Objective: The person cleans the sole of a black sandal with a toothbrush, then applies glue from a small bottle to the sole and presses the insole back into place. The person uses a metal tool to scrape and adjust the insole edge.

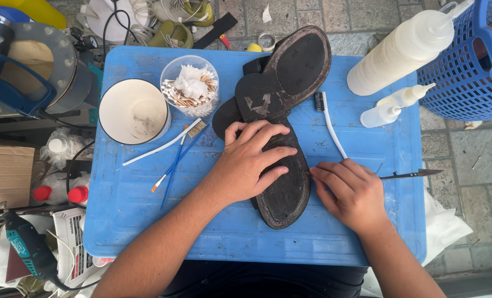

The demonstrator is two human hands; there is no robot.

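We press our left hand flat, fingers spread, on the black sandal lying sole-up on the blue bench, our right hand pinching a thin blade at its edge; the sole looks only partly scraped.

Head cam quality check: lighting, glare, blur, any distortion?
Head view: soft even daylight, faint shadows under the left hand and right hand; no strong glare, only a mild sheen on the blue table and white bowl; centre sharp, sandal sole crisp; wide-angle bending at the edges, noticeable on the blue basket.
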